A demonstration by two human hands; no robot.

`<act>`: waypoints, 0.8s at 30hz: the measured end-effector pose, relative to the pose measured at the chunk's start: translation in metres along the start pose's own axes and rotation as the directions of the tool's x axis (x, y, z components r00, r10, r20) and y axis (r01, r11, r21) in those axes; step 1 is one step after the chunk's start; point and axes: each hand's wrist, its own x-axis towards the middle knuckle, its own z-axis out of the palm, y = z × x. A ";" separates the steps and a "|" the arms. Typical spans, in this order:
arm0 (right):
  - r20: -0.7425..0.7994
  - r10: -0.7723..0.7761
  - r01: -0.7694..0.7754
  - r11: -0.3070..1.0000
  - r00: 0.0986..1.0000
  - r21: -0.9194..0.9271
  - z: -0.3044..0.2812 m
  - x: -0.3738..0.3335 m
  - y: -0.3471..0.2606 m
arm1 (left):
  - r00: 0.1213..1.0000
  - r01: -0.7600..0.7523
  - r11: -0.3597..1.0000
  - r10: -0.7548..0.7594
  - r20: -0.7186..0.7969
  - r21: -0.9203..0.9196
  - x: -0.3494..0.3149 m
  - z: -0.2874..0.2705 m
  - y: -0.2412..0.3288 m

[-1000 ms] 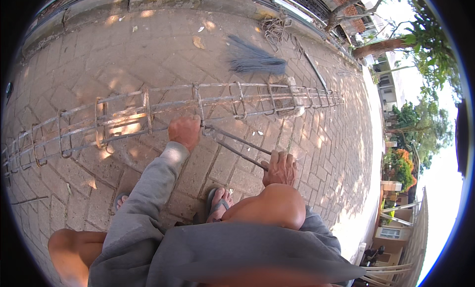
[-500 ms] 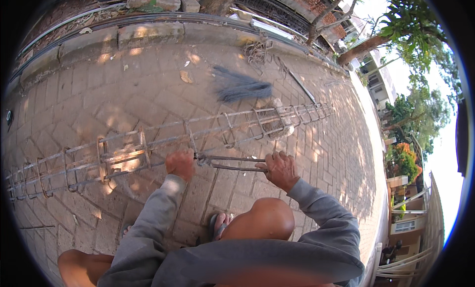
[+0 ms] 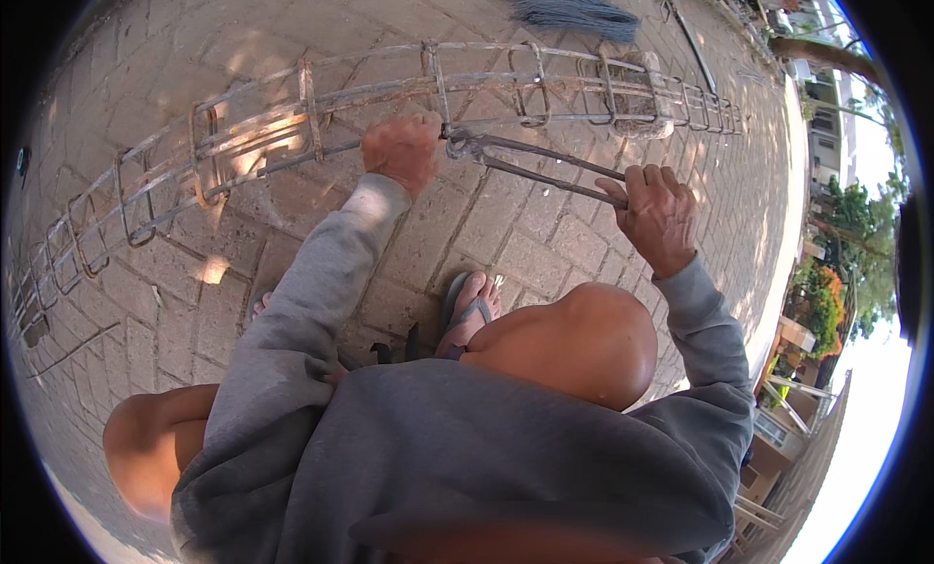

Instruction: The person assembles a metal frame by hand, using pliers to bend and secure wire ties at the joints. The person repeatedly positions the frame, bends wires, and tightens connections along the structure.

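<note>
A long rebar cage (image 3: 370,99) of straight steel bars and square stirrups stretches across in front of me. My left hand (image 3: 401,153) is closed around its near bar, just left of a stirrup; the fingertips are hidden. In my right hand (image 3: 659,209) are the ends of the long handles of a pair of pincers (image 3: 545,162). The handles stand slightly apart. The pincer head meets the near bar by the stirrup, right beside my left hand. Whether wire sits in the jaws is too small to tell.
Under the cage's right part lies a rough concrete block (image 3: 642,116). A bundle of dark tie wire (image 3: 574,7) rests beyond it on the brick paving (image 3: 409,248). A thin bar (image 3: 691,38) lies further right. My sandalled foot (image 3: 471,306) is close below the pincers.
The view has tilted down and shifted, so the cage and both hands appear higher and further right. Both hands keep their grips, and the pincers' handles now slope down more toward my right hand.
</note>
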 end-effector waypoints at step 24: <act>0.850 -0.216 -0.854 0.103 0.481 0.510 0.053 -0.057 -0.046 | 0.999 0.033 0.999 -0.033 0.010 -0.011 0.002 -0.009 0.002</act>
